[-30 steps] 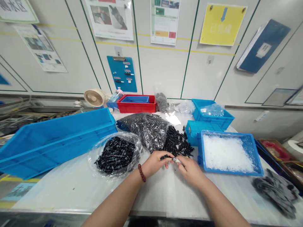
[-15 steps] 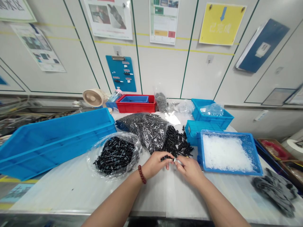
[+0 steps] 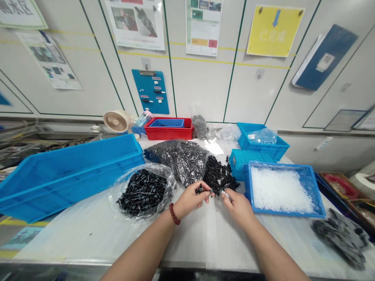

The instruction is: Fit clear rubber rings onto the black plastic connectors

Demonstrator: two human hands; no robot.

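Small black parts show between the fingers of my left hand (image 3: 191,200), which is closed on them; one black part (image 3: 200,188) sticks up beside the index finger. A little to the right, my right hand (image 3: 238,206) pinches a small whitish piece (image 3: 225,194), whose exact kind I cannot make out. The hands are slightly apart above the white tabletop. Just behind them lies a loose heap of slim black parts (image 3: 218,171), spilling from a large clear bag of black parts (image 3: 184,156).
On the left, an open plastic bag (image 3: 143,191) holds black parts with pale bands, beside a long blue bin (image 3: 73,168). A blue tray (image 3: 287,212) of small white rings stands on the right, near grey gloves (image 3: 341,238). Behind are a red bin (image 3: 170,134) and a fan (image 3: 115,121).
Half a second ago the whitish piece met the end of a black part between my hands. Now the hands have separated a little, and the left hand's fingers have shifted around the black parts.
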